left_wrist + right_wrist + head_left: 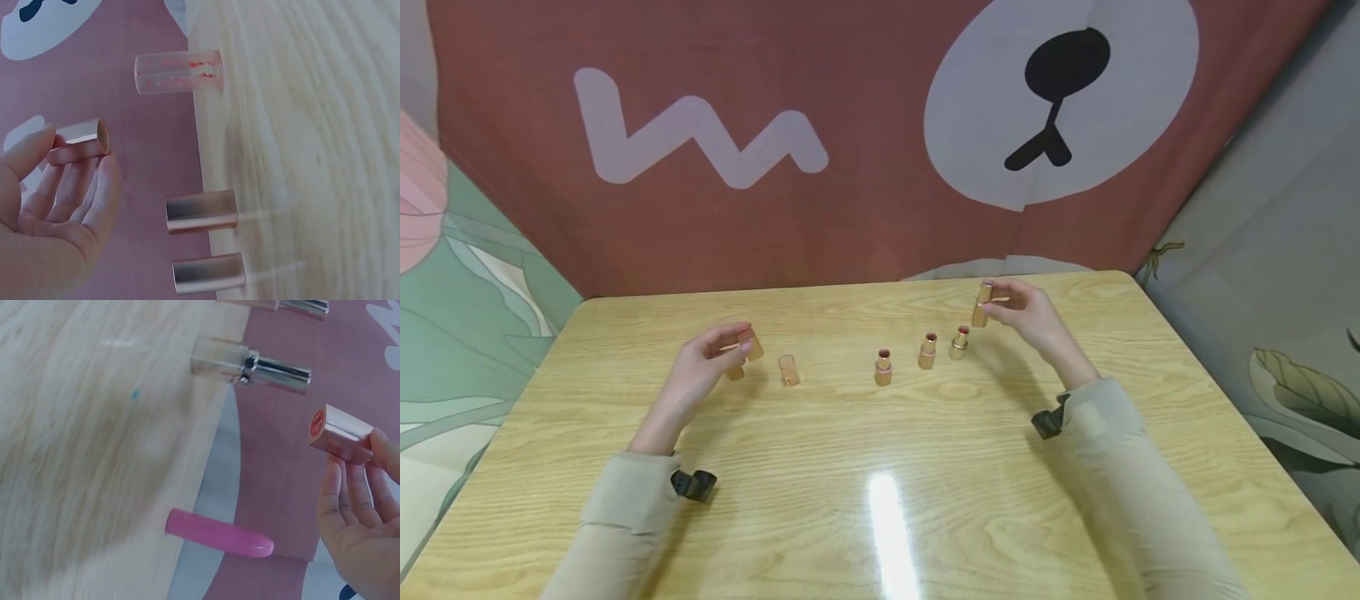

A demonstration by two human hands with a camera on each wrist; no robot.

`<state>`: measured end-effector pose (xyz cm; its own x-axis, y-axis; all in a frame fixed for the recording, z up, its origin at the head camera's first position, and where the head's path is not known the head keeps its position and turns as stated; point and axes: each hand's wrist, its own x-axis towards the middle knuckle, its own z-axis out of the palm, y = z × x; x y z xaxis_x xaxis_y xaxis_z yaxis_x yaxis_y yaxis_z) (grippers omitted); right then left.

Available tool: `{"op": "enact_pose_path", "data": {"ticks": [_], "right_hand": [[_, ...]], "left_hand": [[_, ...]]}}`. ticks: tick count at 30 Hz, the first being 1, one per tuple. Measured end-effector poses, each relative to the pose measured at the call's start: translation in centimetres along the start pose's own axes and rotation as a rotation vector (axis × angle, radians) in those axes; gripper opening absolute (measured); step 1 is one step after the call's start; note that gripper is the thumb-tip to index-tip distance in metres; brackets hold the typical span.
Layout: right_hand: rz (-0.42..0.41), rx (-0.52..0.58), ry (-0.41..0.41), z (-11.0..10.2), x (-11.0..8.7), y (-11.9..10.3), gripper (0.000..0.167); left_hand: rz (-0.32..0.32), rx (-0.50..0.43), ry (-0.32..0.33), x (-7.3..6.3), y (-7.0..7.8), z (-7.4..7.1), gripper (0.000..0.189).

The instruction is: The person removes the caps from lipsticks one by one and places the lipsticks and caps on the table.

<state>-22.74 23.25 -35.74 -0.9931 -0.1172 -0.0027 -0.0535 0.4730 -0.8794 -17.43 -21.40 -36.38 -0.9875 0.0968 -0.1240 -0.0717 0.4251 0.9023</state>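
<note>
My left hand (700, 362) pinches a rose-gold lipstick cap (80, 142) between thumb and fingertips, its hollow end facing the table. Near that hand, two more rose-gold caps (201, 212) stand upright, and a clear cap (788, 369) with red smears inside stands to their right. On the right, my right hand (1028, 318) grips a rose-gold lipstick tube (342, 434) by its upper part; a round red label shows on its base. Three uncapped lipsticks stand between the hands: a left one (883, 367), a middle one (927, 351) and a clear-based one (959, 342) closest to my right hand.
A bright pink tube (219, 533) stands on the table near my right hand in the right wrist view. The wooden table (805, 467) ends at a reddish cloth (865, 225) with a cartoon print. Each wrist wears a small black camera (694, 485).
</note>
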Motion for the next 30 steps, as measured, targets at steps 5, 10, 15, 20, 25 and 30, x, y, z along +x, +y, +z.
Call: {"op": "enact_pose_path", "data": {"ticks": [5, 10, 15, 20, 25, 30], "right_hand": [[-0.009, -0.015, 0.023, -0.1, 0.0, 0.5, 0.046], [0.014, -0.048, 0.023, -0.3, 0.0, 0.9, 0.047], [0.03, -0.092, 0.034, -0.4, 0.2, 1.6, 0.047], [0.061, -0.114, 0.025, -0.4, 0.4, 2.2, 0.045], [0.072, -0.115, -0.01, -0.2, 0.4, 2.5, 0.044], [0.038, -0.136, -0.028, 0.0, 0.3, 3.0, 0.042]], "left_hand": [[-0.016, 0.012, -0.029, -0.1, -0.3, -0.3, 0.06], [-0.026, 0.01, -0.052, -0.1, -0.7, -0.4, 0.061], [-0.037, 0.015, -0.079, 0.0, -1.0, -0.3, 0.059], [-0.028, 0.02, -0.099, 0.0, -1.3, -0.3, 0.058], [-0.037, 0.045, -0.109, 0.1, -1.4, -0.3, 0.059], [-0.039, 0.076, -0.115, 0.2, -1.6, -0.2, 0.057]]}}
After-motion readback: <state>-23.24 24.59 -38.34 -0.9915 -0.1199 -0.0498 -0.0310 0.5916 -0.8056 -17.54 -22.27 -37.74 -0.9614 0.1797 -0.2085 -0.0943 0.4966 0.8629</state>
